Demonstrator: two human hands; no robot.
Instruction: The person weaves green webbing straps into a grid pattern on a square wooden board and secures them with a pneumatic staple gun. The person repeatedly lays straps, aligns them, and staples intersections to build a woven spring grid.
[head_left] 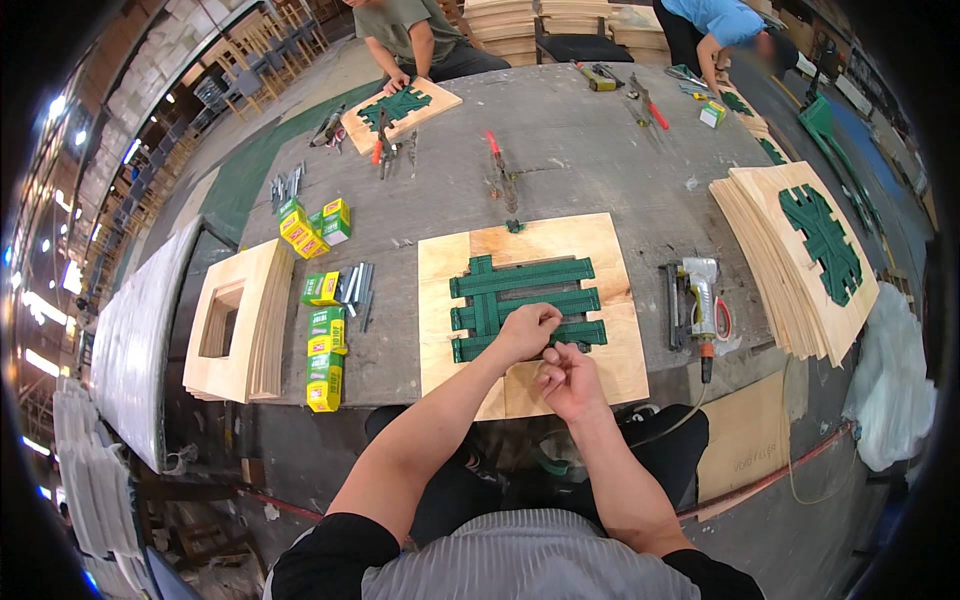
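Note:
A plywood board (620, 350) lies flat before me on the grey worktable. Green webbing straps (530, 278) cross its middle: several run side to side, and one upright strap near the left weaves among them. My left hand (530, 332) is closed in a pinch over the lower right straps. Just below it, my right hand (570, 385) has its fingers curled together near the lowest strap's right part. Whatever either hand pinches is hidden by the fingers. Right of the board lies a pneumatic staple gun (700, 300) with a hose attached.
Left stand framed plywood boards (195, 360) and green-yellow boxes (326, 345) beside staple strips (358, 290). A stack of boards (745, 210) with a webbed one on top leans at right. Red-handled pliers (493, 145) lie ahead. Two people work across the table.

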